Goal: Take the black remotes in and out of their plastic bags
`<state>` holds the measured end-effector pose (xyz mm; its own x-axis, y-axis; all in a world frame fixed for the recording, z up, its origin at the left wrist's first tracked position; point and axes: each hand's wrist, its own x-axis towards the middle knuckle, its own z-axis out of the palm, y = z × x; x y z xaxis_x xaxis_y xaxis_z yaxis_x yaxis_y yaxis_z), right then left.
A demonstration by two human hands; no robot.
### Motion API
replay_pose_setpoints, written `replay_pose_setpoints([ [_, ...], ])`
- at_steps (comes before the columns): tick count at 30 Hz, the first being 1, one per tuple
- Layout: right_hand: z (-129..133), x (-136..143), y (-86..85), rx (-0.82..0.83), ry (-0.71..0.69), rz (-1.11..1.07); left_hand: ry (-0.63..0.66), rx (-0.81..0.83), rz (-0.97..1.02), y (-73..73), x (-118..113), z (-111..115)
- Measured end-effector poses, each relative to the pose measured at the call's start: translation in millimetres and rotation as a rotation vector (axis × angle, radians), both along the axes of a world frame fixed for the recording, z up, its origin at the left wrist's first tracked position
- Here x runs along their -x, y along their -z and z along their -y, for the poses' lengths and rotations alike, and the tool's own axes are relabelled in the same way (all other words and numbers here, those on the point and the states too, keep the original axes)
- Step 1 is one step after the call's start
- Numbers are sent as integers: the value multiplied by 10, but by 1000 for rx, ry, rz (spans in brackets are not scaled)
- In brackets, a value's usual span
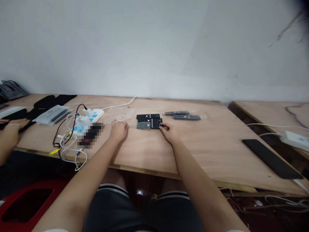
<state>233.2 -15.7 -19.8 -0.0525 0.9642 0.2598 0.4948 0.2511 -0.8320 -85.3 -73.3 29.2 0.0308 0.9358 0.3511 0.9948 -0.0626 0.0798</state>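
White power strip (98,114) and a mess of cables (62,149) sit left of the fingers (166,124), with a grey bag (14,90) way further out. Well right of them there's a black phone (271,158), and a red stool (56,185) is lower left.

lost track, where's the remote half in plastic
In the head view's centre, that remote lies between the left hand and right hand, just below a bare remote.
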Motion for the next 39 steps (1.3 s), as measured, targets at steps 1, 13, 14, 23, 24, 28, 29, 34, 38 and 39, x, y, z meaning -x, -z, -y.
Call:
replay_pose_setpoints([
  [1, 5, 1, -7, 1, -1, 0, -22, -16, -18, -60, 61, -16],
  [13, -6, 4, 11, -11, -6, 14, -328, -123, -92, -810, 822, -235],
  [14, -2, 4, 6, -11, -7, 14, -346, -140, -86, -822, 844, -242],
  [23, 32, 12, -54, -10, -6, 38, -291, 124, -130, -371, 824, -338],
  [24, 35, 14, -57, -12, -5, 45, -287, 153, -109, -313, 788, -329],
  [28, 37, 26, -55, -29, -11, 56, -244, 39, 37, -121, 544, -233],
  [29, 36, 29, -53, -33, -11, 59, -208, 0, 94, -73, 461, -203],
  [34, 28, 38, -49, -55, -13, 85, 39, -72, 293, 196, 39, -91],
  [38, 30, 40, -56, -59, -18, 87, 68, 32, 313, 317, -152, -69],
  [39, 30, 39, -56, -58, -20, 85, 72, 52, 303, 326, -173, -71],
])
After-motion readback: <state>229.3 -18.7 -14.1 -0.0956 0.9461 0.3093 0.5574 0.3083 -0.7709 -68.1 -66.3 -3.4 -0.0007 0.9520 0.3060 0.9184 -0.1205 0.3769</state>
